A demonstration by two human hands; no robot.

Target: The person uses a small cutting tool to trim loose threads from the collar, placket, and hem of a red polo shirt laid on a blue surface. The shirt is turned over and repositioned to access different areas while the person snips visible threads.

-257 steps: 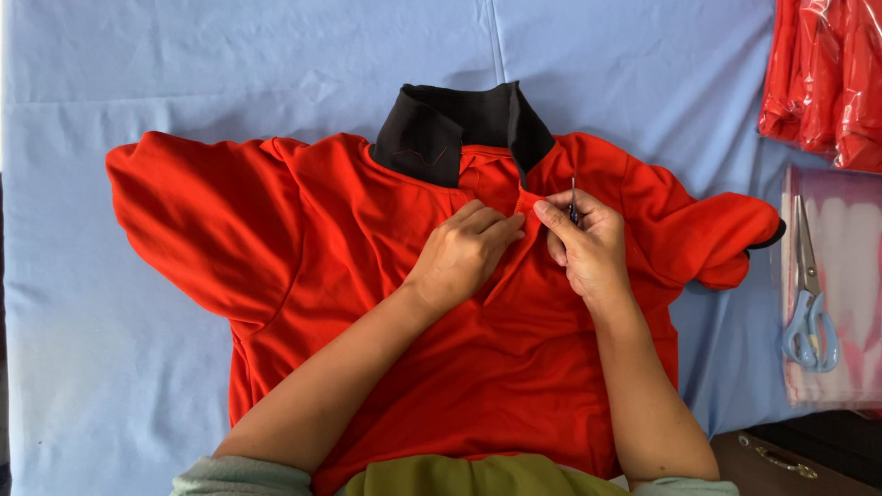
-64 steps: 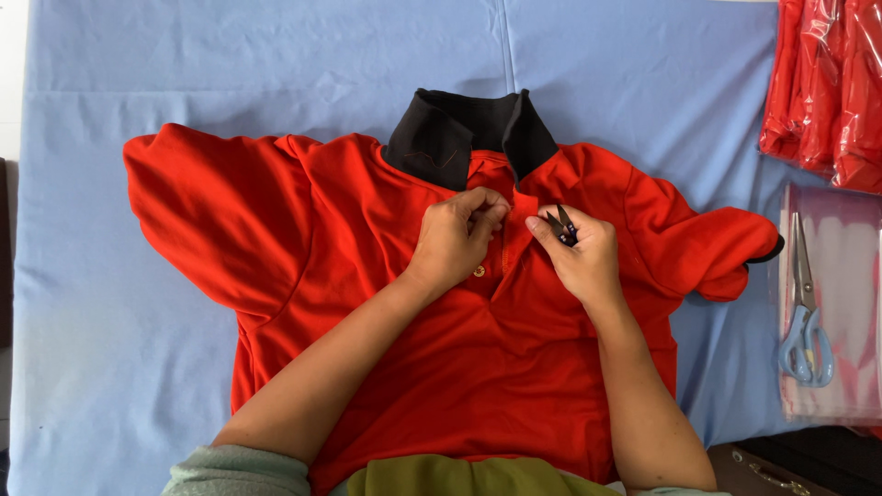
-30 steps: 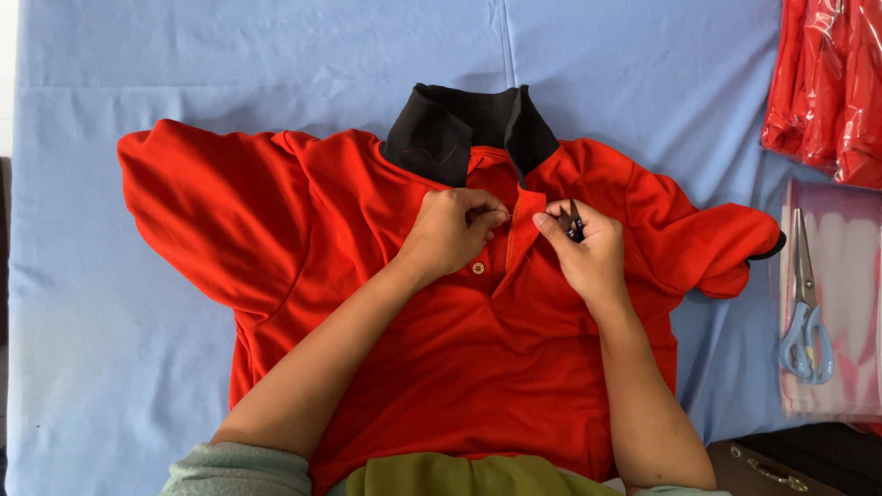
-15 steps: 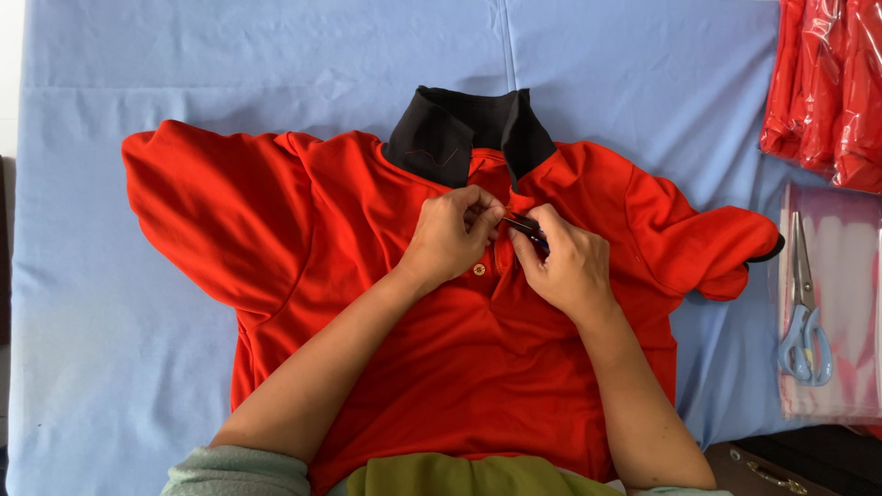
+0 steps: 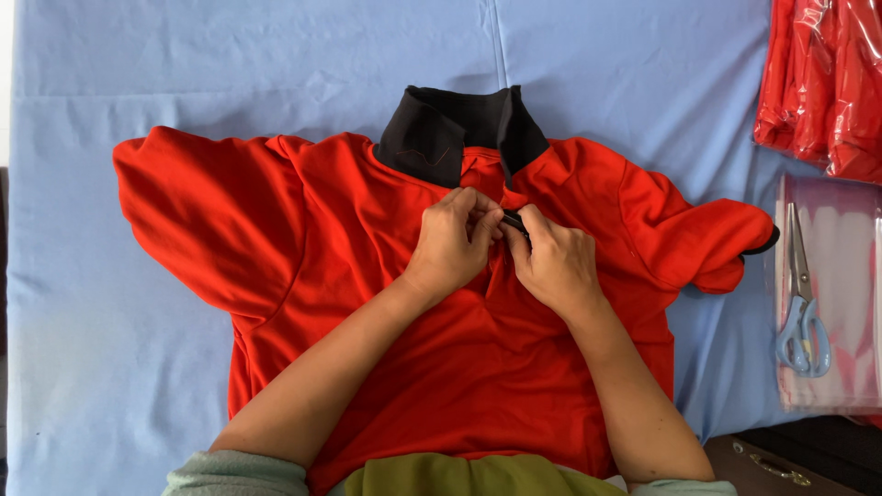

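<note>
Blue cloth (image 5: 138, 386) bears red shirt (image 5: 322, 239), scissors (image 5: 801, 312) well right.

Red polo shirt (image 5: 367, 276) with black collar lies flat, face-up, sleeves spread.

Open blue table cloth (image 5: 276, 55) lies free above and left of the red shirt (image 5: 367, 276) — on the right, scissors (image 5: 801, 303) on clear bags (image 5: 831, 367) and packed red garments (image 5: 822, 83) crowd the edge.
</note>
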